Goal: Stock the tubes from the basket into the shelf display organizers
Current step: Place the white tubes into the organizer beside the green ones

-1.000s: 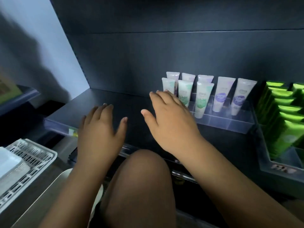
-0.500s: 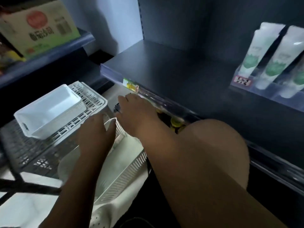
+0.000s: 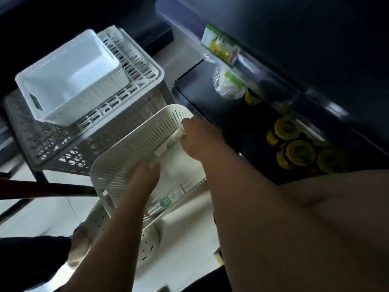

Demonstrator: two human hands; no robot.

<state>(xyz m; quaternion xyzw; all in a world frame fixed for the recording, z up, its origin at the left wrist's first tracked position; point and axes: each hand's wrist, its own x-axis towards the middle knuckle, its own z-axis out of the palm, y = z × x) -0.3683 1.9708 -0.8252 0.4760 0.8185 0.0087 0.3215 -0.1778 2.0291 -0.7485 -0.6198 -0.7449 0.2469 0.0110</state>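
Both hands reach down into the cream slotted basket (image 3: pixel 126 157). A white tube (image 3: pixel 167 145) with green print lies slantwise against the basket's far wall, between the two hands. The right hand (image 3: pixel 202 142), at the basket's right rim, curls its fingers and thumb round the tube's upper end. The left hand (image 3: pixel 143 180) points down at the basket's middle, its fingertips right at the tube's lower end — whether they grip it cannot be told. Left of the basket and beyond it, a white bin (image 3: pixel 69 76) sits on a grey crate (image 3: pixel 63 144). To the basket's right, yellow-lidded jars (image 3: pixel 300 152) stand on a dark shelf.
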